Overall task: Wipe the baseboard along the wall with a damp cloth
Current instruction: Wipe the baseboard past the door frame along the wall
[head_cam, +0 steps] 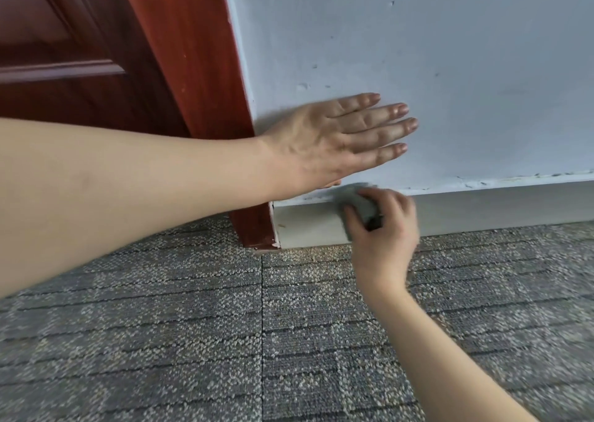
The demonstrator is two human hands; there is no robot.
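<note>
A white baseboard (482, 208) runs along the foot of a pale blue wall (450, 68), from the door frame to the right edge of the view. My right hand (384, 232) grips a bunched grey cloth (358, 201) and holds it against the top part of the baseboard, close to its left end. The hand and cloth look blurred. My left hand (334, 138) lies flat on the wall just above, fingers straight and pointing right.
A red-brown wooden door frame (199, 68) stands left of the wall, with a dark door (64, 52) beyond it. Grey patterned carpet tiles (225, 325) cover the floor below. The paint along the baseboard's top edge is chipped at the right.
</note>
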